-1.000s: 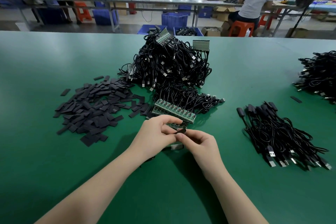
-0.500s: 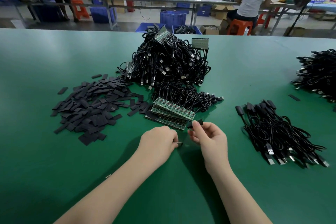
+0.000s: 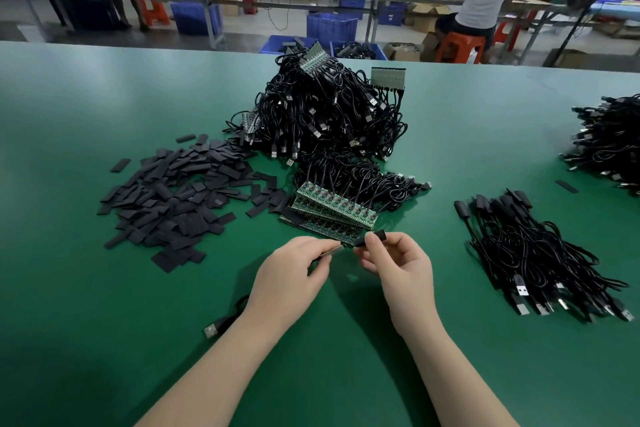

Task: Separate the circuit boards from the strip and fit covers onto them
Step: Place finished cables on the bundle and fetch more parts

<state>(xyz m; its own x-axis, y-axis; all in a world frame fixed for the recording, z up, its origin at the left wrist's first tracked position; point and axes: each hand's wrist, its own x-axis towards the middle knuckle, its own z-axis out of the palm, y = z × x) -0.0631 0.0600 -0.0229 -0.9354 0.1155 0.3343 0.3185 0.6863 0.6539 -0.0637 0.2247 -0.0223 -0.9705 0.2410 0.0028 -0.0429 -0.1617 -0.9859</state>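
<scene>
- Since half a second ago: hands barely shifted, black cover now raised a little higher at the right fingertips.
- Left hand (image 3: 294,274): fingers curled, pinching a small circuit board (image 3: 335,250) whose tip pokes out toward the right.
- Right hand (image 3: 398,267): thumb and forefinger pinching the black cover (image 3: 374,238), just beside the board's tip, not clearly touching.
- Both held low over the green table (image 3: 104,340), just in front of the circuit board strips (image 3: 332,211).
- Loose covers heap (image 3: 180,198) to the left; finished cables (image 3: 540,256) to the right; cable mound (image 3: 329,121) behind.
- USB plug (image 3: 211,330) on the table beside the left wrist.
</scene>
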